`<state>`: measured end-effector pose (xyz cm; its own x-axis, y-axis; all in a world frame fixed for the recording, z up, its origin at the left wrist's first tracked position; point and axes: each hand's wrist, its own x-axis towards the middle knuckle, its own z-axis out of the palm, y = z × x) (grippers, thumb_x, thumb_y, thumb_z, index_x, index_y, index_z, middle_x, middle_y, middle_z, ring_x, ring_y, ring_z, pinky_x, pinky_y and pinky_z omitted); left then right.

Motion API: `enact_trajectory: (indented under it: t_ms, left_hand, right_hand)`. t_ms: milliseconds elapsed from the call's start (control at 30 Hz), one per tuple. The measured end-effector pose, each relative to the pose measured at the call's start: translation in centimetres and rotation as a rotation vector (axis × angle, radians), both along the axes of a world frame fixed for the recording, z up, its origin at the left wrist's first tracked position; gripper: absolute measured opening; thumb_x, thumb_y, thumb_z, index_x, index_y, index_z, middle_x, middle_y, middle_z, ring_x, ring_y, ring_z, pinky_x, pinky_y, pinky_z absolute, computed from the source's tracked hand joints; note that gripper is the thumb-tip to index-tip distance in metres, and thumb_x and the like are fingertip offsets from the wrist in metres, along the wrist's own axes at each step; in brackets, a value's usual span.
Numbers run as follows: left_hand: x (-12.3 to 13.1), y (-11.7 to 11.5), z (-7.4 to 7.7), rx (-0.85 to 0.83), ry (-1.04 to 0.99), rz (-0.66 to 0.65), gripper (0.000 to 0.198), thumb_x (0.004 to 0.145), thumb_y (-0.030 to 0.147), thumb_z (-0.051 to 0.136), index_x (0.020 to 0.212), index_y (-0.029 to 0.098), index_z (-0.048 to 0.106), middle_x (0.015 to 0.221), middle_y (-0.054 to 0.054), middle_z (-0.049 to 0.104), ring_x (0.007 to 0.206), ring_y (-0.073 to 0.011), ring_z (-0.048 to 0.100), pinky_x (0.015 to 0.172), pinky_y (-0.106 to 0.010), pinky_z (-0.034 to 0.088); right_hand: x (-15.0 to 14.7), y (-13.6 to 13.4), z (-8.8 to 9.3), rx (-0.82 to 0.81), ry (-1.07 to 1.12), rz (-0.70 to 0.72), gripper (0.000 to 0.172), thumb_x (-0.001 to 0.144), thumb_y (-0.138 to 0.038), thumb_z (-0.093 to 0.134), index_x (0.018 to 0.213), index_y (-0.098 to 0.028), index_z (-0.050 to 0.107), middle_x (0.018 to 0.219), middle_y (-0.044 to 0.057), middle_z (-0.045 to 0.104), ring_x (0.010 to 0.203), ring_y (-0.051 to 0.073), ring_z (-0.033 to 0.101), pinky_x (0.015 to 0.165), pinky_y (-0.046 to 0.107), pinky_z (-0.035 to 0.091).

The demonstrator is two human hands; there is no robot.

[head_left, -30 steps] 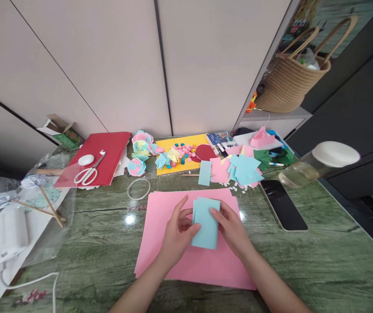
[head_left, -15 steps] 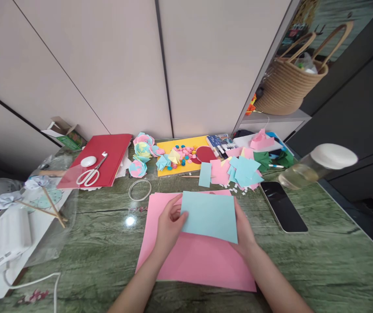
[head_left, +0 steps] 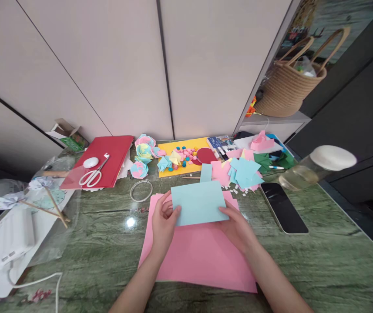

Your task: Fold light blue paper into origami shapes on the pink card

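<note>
A light blue sheet of paper (head_left: 199, 203) is held up between my two hands, over a stack of pink paper (head_left: 202, 256) on the green table. My left hand (head_left: 165, 219) pinches its left edge, thumb in front and fingers behind. At the lower right corner, my right hand (head_left: 236, 224) grips the sheet with the thumb on the front face; its other fingers are partly hidden behind the paper. Beyond the sheet lie small blue paper squares (head_left: 245, 171) and a narrow blue strip (head_left: 206, 172).
Scissors (head_left: 95, 171) rest on a red folder (head_left: 116, 150) at the left. Folded paper flowers (head_left: 143, 151) and a yellow sheet (head_left: 193, 143) with small beads lie at the back. A phone (head_left: 284, 208) and a lidded bottle (head_left: 313, 169) are at the right.
The blue sheet has moved left and slightly up, and its tilt has changed. My right hand has shifted from the sheet's right edge to its lower right corner, thumb now in front.
</note>
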<state>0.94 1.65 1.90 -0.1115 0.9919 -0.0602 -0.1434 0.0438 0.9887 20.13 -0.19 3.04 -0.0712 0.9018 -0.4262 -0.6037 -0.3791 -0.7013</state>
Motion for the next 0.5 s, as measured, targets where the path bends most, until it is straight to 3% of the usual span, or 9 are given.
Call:
enact_trajectory:
  t_ms: [167, 267, 367, 433, 500]
  left_hand:
    - [0.2, -0.1, 0.2, 0.005, -0.033, 0.008, 0.057, 0.071, 0.024, 0.066, 0.122, 0.024, 0.039, 0.09, -0.003, 0.061, 0.075, -0.0129, 0.061, 0.064, -0.022, 0.047]
    - [0.4, -0.4, 0.2, -0.029, -0.086, -0.109, 0.065, 0.071, 0.025, 0.066, 0.126, 0.025, 0.032, 0.089, -0.003, 0.061, 0.074, -0.0138, 0.06, 0.064, -0.024, 0.048]
    - [0.2, -0.5, 0.4, -0.002, -0.086, -0.177, 0.056, 0.076, 0.031, 0.06, 0.125, 0.023, 0.034, 0.09, -0.004, 0.061, 0.078, -0.0162, 0.06, 0.066, -0.027, 0.048]
    - [-0.2, -0.5, 1.0, 0.079, -0.034, -0.093, 0.045, 0.08, 0.033, 0.054, 0.121, 0.022, 0.038, 0.095, -0.006, 0.059, 0.082, -0.0174, 0.06, 0.07, -0.03, 0.048]
    - [-0.7, -0.6, 1.7, 0.173, 0.07, 0.009, 0.036, 0.082, 0.03, 0.051, 0.116, 0.021, 0.042, 0.101, -0.007, 0.057, 0.088, -0.0182, 0.06, 0.075, -0.033, 0.047]
  right_hand:
    - [-0.2, 0.0, -0.6, 0.074, -0.063, 0.003, 0.038, 0.068, -0.028, 0.066, 0.105, -0.022, 0.058, 0.103, 0.005, 0.063, 0.085, 0.019, 0.06, 0.076, 0.034, 0.047]
    - [0.0, 0.2, -1.4, 0.097, -0.152, -0.082, 0.036, 0.069, -0.032, 0.066, 0.102, -0.021, 0.058, 0.1, 0.005, 0.064, 0.083, 0.018, 0.06, 0.073, 0.031, 0.047]
    - [1.0, 0.7, -1.9, 0.09, -0.315, -0.113, 0.033, 0.07, -0.037, 0.063, 0.098, -0.022, 0.057, 0.089, 0.002, 0.064, 0.075, 0.016, 0.058, 0.066, 0.028, 0.046]
    - [1.9, 1.0, -2.0, 0.133, -0.494, -0.03, 0.026, 0.073, -0.038, 0.06, 0.092, -0.021, 0.058, 0.079, -0.001, 0.062, 0.068, 0.014, 0.056, 0.062, 0.025, 0.044]
    - [2.8, 1.4, -1.9, 0.219, -0.689, 0.143, 0.02, 0.074, -0.036, 0.056, 0.085, -0.02, 0.058, 0.075, -0.002, 0.06, 0.066, 0.014, 0.054, 0.059, 0.024, 0.041]
